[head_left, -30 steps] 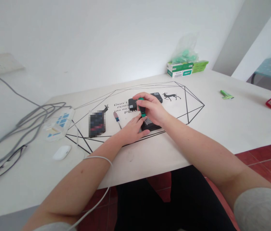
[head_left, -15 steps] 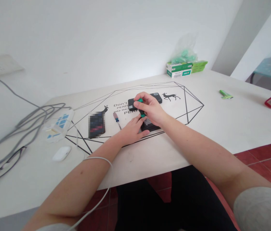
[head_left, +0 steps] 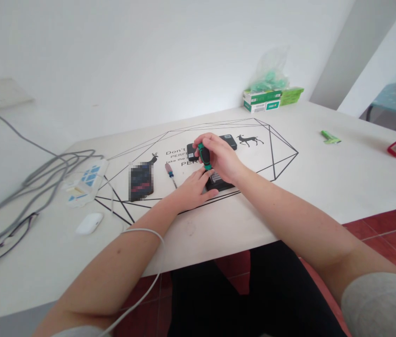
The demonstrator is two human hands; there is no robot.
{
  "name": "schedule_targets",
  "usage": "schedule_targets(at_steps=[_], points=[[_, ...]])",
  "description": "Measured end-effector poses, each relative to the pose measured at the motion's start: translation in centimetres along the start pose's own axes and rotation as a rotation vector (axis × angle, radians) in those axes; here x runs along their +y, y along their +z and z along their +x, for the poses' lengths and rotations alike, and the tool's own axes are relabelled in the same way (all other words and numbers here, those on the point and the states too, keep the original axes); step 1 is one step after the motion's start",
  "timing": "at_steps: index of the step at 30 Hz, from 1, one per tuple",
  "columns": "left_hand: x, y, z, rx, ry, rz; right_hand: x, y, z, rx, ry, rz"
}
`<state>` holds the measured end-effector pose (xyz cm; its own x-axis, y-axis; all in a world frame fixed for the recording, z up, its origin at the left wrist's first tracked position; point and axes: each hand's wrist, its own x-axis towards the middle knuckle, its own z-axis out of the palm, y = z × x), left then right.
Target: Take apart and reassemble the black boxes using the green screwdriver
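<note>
A screwdriver (head_left: 205, 157) with a green and black handle stands nearly upright in my right hand (head_left: 220, 157), whose fingers wrap round the handle. Its lower end points down at a flat black device (head_left: 224, 183) with a pale label on top; the tip itself is hidden. My left hand (head_left: 196, 188) holds the device's left side, thumb along the near edge and fingertips close to the screwdriver. Behind my right hand lies another black box-like device (head_left: 230, 142), partly covered. A second screwdriver (head_left: 170, 172) with a clear handle and blue collar lies left of my hands.
At the left are a blurred dark object (head_left: 141, 181), a white earphone case (head_left: 90, 223), a plastic organiser box (head_left: 90, 180), grey cables (head_left: 52, 175) and glasses (head_left: 6, 243). Green boxes (head_left: 263, 99) stand by the wall. A green wrapper (head_left: 329, 136) lies to the right.
My right hand has turned the screwdriver a little, and more of its black and green handle shows now. My left hand stays in place on the device.
</note>
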<state>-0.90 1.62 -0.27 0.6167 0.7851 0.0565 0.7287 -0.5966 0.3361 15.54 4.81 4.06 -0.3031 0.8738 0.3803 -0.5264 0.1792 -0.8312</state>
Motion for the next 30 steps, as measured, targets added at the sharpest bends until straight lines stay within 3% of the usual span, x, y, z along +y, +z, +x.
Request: schedule_targets(at_steps=[4, 15, 22, 30], points=[[-0.03, 0.03, 0.01, -0.008, -0.011, 0.007, 0.01, 0.0, -0.16, 0.011, -0.06, -0.074], [-0.02, 0.01, 0.03, 0.003, 0.012, -0.021, -0.29, -0.01, -0.14, -0.015, 0.022, 0.035], [-0.18, 0.12, 0.05, 0.014, -0.004, -0.015, -0.03, -0.04, -0.25, 0.015, -0.035, -0.094], [-0.08, 0.11, -0.05, -0.004, -0.001, -0.026, -0.33, -0.02, -0.14, 0.017, -0.023, 0.006]])
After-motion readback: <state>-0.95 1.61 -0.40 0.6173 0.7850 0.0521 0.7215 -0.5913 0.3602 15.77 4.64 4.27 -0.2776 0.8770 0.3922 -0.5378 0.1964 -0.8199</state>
